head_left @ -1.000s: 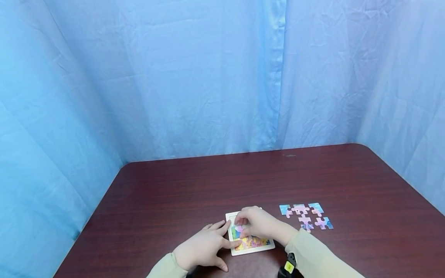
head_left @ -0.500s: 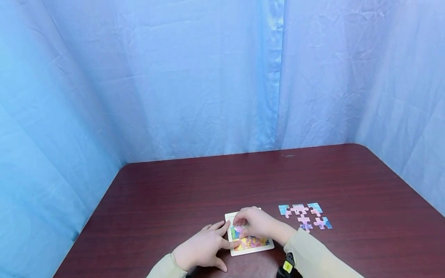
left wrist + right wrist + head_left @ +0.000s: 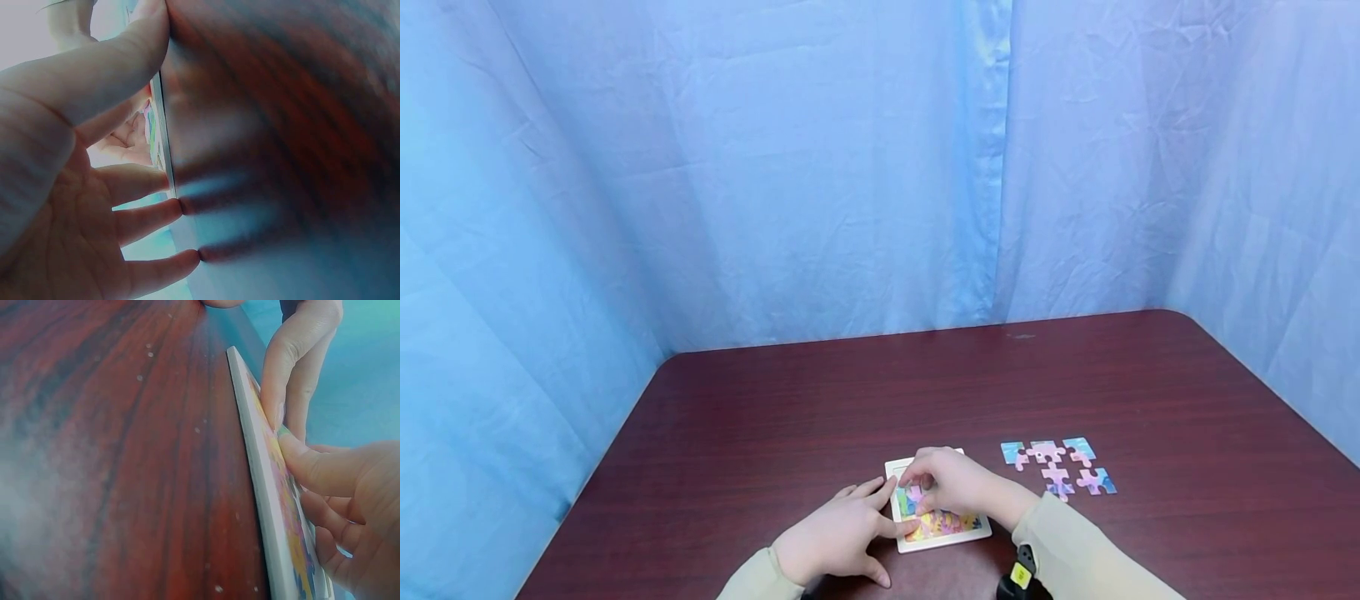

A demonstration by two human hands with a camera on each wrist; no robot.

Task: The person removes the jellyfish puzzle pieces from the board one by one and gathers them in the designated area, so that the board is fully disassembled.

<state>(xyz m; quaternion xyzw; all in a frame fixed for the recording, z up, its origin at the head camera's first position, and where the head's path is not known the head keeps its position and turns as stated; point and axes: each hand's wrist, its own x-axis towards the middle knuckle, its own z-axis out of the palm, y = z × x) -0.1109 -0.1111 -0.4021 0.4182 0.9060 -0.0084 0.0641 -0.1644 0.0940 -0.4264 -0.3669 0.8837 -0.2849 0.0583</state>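
A white-framed jigsaw tray (image 3: 943,544) lies flat near the table's front, with yellow and pink picture pieces along its lower part. My left hand (image 3: 838,533) spreads nearly straight fingers at the tray's left side; its index finger reaches over the rim onto the picture. In the left wrist view, fingertips of the left hand (image 3: 75,206) touch the tabletop and tray edge. Above the tray, my right hand (image 3: 961,482) pinches a pink, blue and green puzzle piece (image 3: 913,495) between thumb and fingers. The right hand (image 3: 369,487) covers much of the tray's upper right.
To the right of the tray, several loose puzzle pieces (image 3: 1057,473) lie in two rough rows on the dark red-brown table (image 3: 820,408). Blue curtains (image 3: 835,183) hang behind the table and along both sides.
The right hand's fingertips shift very slightly to the left over the tray, and the pinched puzzle piece turns a little. My left hand keeps its place.
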